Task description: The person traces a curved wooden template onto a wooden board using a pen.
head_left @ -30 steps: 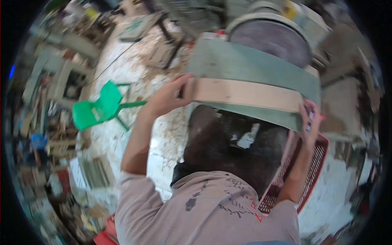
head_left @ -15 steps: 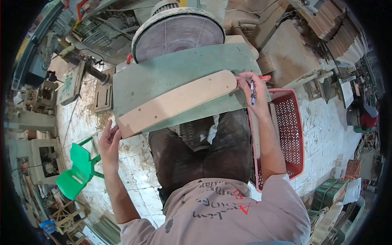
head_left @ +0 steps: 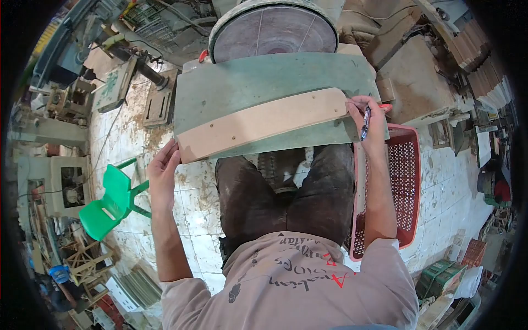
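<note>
A long, light wooden board (head_left: 264,124) with one rounded end and several small holes or screws lies slanted over the green tabletop (head_left: 220,88). At its lower left end, my left hand (head_left: 165,159) grips the corner between thumb and fingers. The rounded right end touches the fingertips of my right hand (head_left: 367,118), which also holds a pen (head_left: 366,124) against the palm side. The board's left end reaches just past the table's front edge.
Behind the table stands a large round sanding disc (head_left: 275,33). A red perforated basket (head_left: 404,187) is beside my right leg. On the floor at the left is a green plastic chair (head_left: 113,201). A wooden-topped bench (head_left: 412,82) stands at the right.
The view has shifted, so the table, board and chair appear farther right and higher. My left hand has closed onto the board's left end.
</note>
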Demonstrator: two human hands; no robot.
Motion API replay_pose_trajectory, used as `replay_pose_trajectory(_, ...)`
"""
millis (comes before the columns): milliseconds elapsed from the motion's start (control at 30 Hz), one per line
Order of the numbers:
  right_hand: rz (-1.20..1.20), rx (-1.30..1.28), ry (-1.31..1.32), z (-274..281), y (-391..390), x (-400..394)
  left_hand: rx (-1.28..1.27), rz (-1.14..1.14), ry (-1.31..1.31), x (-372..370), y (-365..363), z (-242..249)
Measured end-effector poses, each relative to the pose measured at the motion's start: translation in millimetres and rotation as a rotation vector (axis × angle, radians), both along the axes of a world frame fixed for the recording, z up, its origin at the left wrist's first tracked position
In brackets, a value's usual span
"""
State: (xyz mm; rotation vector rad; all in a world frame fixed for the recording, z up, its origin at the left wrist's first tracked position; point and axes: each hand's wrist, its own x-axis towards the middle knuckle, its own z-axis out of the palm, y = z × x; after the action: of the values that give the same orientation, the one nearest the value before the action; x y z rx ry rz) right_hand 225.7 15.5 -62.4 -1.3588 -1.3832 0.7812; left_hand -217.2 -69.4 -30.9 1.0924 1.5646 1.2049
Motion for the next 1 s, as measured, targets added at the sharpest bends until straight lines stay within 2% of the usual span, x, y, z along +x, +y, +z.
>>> replay_pose_trajectory(200,-0.007,-0.036,0.084,3,-1,2,-0.039,-0.040,0.108,-3,2,-1)
replay_pose_trajectory(300,0.011,0.021,-0.074,21,3,3,-0.098,-0.119,0.177,4,6,17)
replay_pose_trajectory(367,0.227,0.160,-0.496,47,6,-3,0.169,-0.277,0.770,7,8,26)
replay_pose_trajectory(400,0.225,0.155,-0.495,55,8,-7,0.166,-0.282,0.769,8,10,31)
replay_pose_trajectory(467,0.515,0.082,-0.640,68,16,-15,0.169,-0.440,0.997,11,17,38)
replay_pose_trajectory(600,0.688,0.058,-0.820,69,41,-14,0.069,-0.599,0.936,3,31,40)
replay_pose_trajectory(667,0.833,-0.121,-0.782,69,52,-11,0.056,-0.610,0.878,2,33,40)
replay_pose_trajectory(900,0.800,-0.137,-0.850,68,53,-11,0.057,-0.619,0.865,3,36,42)
replay_pose_trajectory(1000,0.825,-0.049,-0.868,68,55,-11,0.075,-0.630,0.877,2,38,41)
